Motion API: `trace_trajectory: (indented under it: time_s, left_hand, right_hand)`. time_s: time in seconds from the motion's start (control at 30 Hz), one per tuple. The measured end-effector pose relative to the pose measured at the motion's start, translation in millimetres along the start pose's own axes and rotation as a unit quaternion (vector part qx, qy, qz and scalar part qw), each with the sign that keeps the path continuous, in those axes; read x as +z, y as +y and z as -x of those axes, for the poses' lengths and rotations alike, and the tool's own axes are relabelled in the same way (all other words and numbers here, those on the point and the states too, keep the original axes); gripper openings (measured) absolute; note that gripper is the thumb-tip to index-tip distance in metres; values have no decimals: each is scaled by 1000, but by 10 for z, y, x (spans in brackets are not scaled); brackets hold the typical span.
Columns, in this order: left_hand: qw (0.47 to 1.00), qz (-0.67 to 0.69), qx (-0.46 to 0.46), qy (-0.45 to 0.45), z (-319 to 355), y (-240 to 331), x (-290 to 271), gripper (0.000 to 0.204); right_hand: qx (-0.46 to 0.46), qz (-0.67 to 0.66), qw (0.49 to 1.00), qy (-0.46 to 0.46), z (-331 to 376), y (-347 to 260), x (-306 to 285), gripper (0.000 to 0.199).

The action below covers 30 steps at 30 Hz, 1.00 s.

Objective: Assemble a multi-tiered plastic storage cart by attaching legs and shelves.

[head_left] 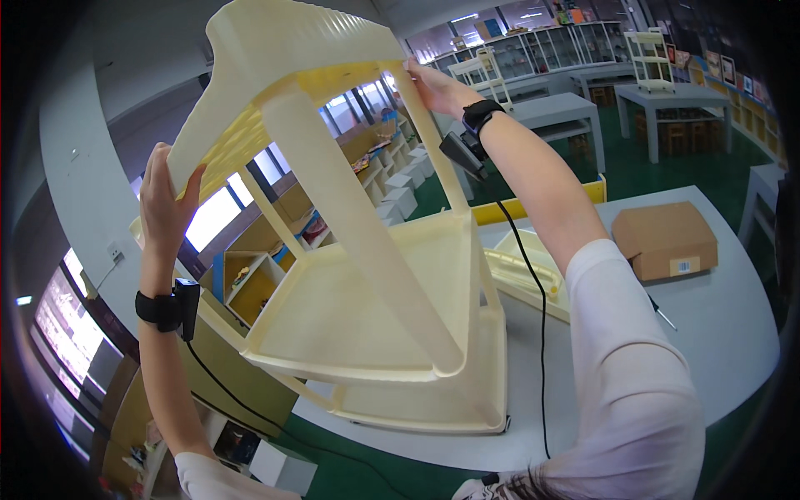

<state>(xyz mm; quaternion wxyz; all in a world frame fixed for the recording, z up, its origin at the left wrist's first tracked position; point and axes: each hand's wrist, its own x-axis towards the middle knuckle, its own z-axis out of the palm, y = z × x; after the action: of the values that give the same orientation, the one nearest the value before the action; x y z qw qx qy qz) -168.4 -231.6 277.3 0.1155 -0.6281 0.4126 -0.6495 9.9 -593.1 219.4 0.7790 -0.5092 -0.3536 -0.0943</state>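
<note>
A tall cream plastic shelf cart (358, 308) with stacked trays and corner posts stands on the grey table in front of me, tilted in my view. Its top tray (292, 42) is raised above my head camera, ribbed underneath. My left hand (167, 192) grips the left rim of that tray, thumb on the inner side and fingers outside. At the far right corner, my right hand (435, 87) is closed around the tray's edge beside a post; its fingertips are partly hidden. Both wrists wear black straps with small devices and cables.
On the grey table (650, 333) to the right lie a brown cardboard box (664, 240), a screwdriver (663, 313) and a cream tray (525, 268) with plastic parts. Black cables (543, 350) hang near my arms. Other tables (679, 97) bear similar carts farther off. A pale pillar (75, 192) rises on the left.
</note>
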Motion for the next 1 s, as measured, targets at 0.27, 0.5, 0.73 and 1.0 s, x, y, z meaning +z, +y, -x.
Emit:
trace_trajectory:
  time_s: [0.27, 0.5, 0.73, 1.0]
  left_hand:
    - [1000, 1, 20, -7, 3, -24, -4, 31]
    - [1000, 5, 27, 7, -16, 7, -7, 26]
    - [999, 9, 34, 10, -10, 13, 14, 29]
    - [999, 12, 34, 12, -71, 105, -26, 34]
  right_hand:
    - [2, -3, 998, 61, -24, -93, 82, 45]
    - [-5, -33, 998, 53, -38, -70, 41, 39]
    - [42, -69, 995, 58, 18, -78, 22, 34]
    - [-289, 435, 831, 191, 36, -394, 39, 56]
